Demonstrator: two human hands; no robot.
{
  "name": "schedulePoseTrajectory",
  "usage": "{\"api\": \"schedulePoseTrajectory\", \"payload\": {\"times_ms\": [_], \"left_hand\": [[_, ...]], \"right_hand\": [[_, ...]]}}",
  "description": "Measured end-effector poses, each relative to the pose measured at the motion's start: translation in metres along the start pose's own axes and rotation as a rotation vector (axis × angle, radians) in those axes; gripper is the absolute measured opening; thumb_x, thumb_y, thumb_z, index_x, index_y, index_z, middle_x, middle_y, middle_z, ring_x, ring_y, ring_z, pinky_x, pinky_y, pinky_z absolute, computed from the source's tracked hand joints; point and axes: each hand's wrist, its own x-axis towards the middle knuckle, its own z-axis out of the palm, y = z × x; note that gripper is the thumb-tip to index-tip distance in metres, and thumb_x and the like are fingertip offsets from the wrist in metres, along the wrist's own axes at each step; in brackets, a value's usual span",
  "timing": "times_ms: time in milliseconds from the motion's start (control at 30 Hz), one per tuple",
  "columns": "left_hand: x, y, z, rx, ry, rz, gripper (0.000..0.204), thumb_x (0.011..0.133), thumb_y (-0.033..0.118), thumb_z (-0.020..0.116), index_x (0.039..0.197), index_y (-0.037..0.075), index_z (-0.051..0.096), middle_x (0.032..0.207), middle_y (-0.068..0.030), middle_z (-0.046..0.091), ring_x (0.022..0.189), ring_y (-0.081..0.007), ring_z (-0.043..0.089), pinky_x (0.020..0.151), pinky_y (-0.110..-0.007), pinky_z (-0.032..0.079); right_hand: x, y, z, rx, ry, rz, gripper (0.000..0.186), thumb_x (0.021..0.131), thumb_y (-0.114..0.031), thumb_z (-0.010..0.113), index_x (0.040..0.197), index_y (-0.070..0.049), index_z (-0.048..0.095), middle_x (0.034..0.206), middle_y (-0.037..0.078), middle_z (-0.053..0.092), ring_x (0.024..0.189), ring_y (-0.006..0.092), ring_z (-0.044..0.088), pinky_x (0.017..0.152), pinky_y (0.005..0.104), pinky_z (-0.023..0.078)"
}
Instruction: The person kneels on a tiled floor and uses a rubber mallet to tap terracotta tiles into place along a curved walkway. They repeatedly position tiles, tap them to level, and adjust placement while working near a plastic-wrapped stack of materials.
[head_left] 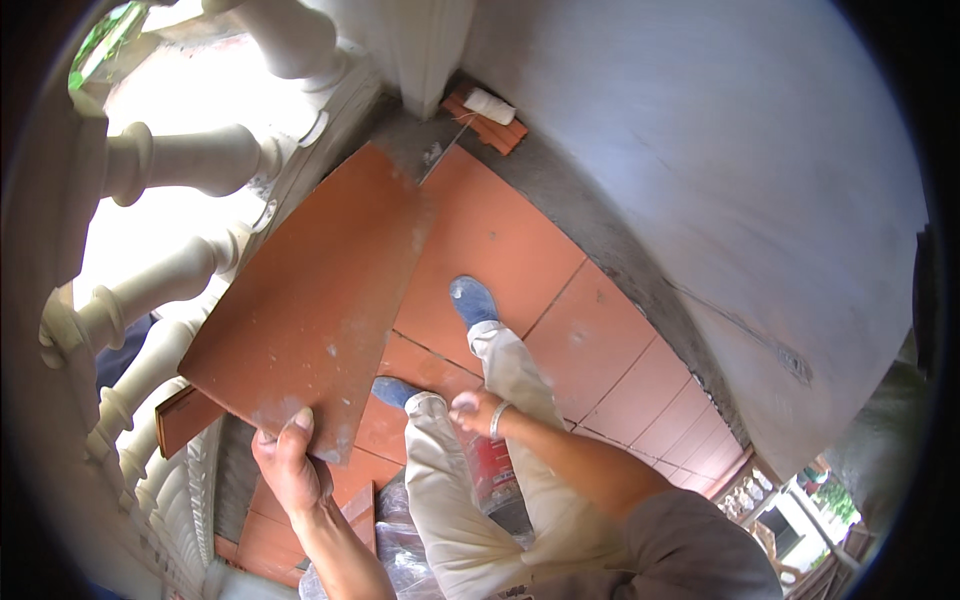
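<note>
A large terracotta floor tile is held up, tilted, at the left. My left hand grips its near edge, with the thumb on the upper face and the fingers out of sight beneath. My right hand, with a pale band at the wrist, hangs over the space between my legs. Its fingers are curled and slightly blurred, and I cannot make out anything in them. Beneath that hand stands a red bucket-like container, partly hidden by my trouser legs.
Laid terracotta tiles cover the floor under my blue shoes. Bare grey mortar runs along the plastered wall. Pale balusters line the left. A white roll rests on tile pieces in the far corner.
</note>
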Motion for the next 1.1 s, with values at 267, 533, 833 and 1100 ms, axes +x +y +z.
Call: {"api": "schedulePoseTrajectory", "payload": {"times_ms": [267, 533, 833, 1100], "left_hand": [[-0.029, 0.020, 0.005, 0.140, -0.039, -0.071, 0.041, 0.077, 0.007, 0.067, 0.114, -0.008, 0.061, 0.107, -0.0083, 0.065, 0.097, -0.0170, 0.060, 0.092, -0.032, 0.045], [-0.016, 0.039, 0.027, 0.290, -0.038, -0.090, 0.030, 0.079, 0.009, 0.067, 0.104, -0.006, 0.067, 0.096, -0.0051, 0.067, 0.087, -0.0133, 0.060, 0.083, -0.029, 0.047], [0.067, 0.088, 0.078, 0.732, -0.162, 0.026, 0.023, 0.079, 0.013, 0.062, 0.092, -0.005, 0.068, 0.071, -0.0029, 0.062, 0.065, -0.0100, 0.054, 0.061, -0.032, 0.044], [0.159, 0.114, 0.148, 1.152, -0.254, 0.274, 0.032, 0.081, 0.026, 0.061, 0.093, -0.002, 0.070, 0.075, -0.0183, 0.067, 0.070, -0.0269, 0.065, 0.071, -0.041, 0.050]], "right_hand": [[-0.001, -0.054, -0.234, -0.424, 0.714, 0.055, 0.075, 0.091, -0.030, 0.062, 0.154, -0.010, 0.027, 0.126, 0.021, 0.064, 0.108, 0.0360, 0.065, 0.093, 0.0429, 0.051], [-0.018, -0.067, -0.340, -0.617, 0.656, 0.377, 0.056, 0.096, -0.041, 0.055, 0.143, -0.011, 0.048, 0.147, 0.017, 0.047, 0.130, 0.0348, 0.051, 0.108, 0.0433, 0.044], [-0.078, 0.074, -0.267, -0.670, 0.447, 0.222, 0.035, 0.086, -0.033, 0.067, 0.108, -0.005, 0.066, 0.106, 0.021, 0.070, 0.103, 0.0375, 0.066, 0.089, 0.0451, 0.053], [-0.136, 0.168, -0.214, -0.211, 0.289, 0.467, 0.030, 0.090, -0.027, 0.062, 0.107, -0.002, 0.066, 0.098, 0.020, 0.072, 0.084, 0.0298, 0.071, 0.074, 0.0380, 0.057]]}}
